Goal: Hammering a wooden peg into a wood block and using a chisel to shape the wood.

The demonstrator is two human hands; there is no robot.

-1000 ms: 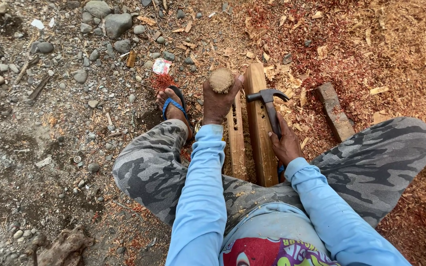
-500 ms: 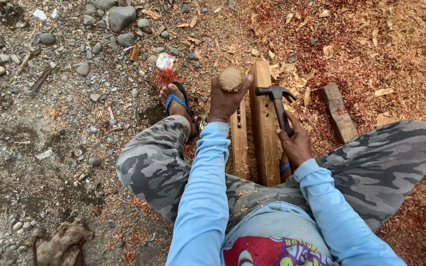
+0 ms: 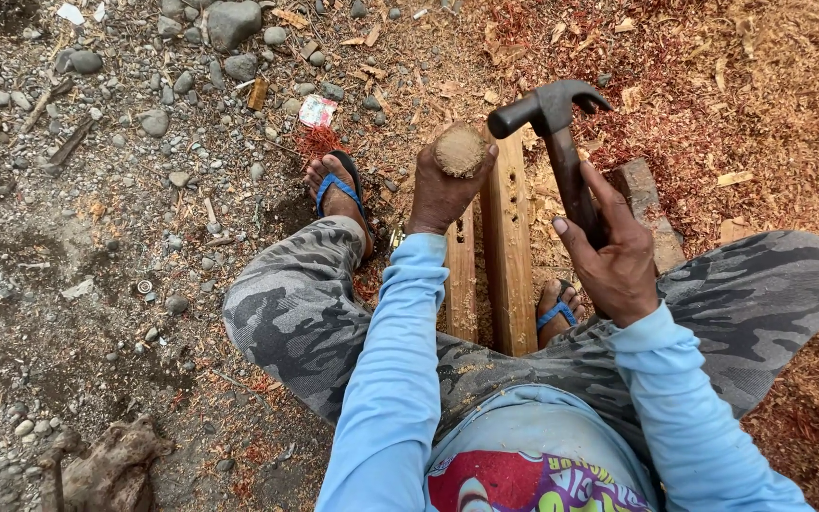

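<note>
Left hand point(image 3: 443, 190) wraps a round wooden stake point(image 3: 460, 150), upright over the planks point(image 3: 507, 256) on the ground. Right hand point(image 3: 613, 256) is clenched mid-handle on the claw hammer point(image 3: 561, 142): head-heavy, rigid. Stake looks stiff, rough; grip below its top.

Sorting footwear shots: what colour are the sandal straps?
Blue straps on the sandal, clearest in the head view.

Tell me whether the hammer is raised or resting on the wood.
Raised: the right hand holds the hammer with its head clear above the wooden planks.
</note>
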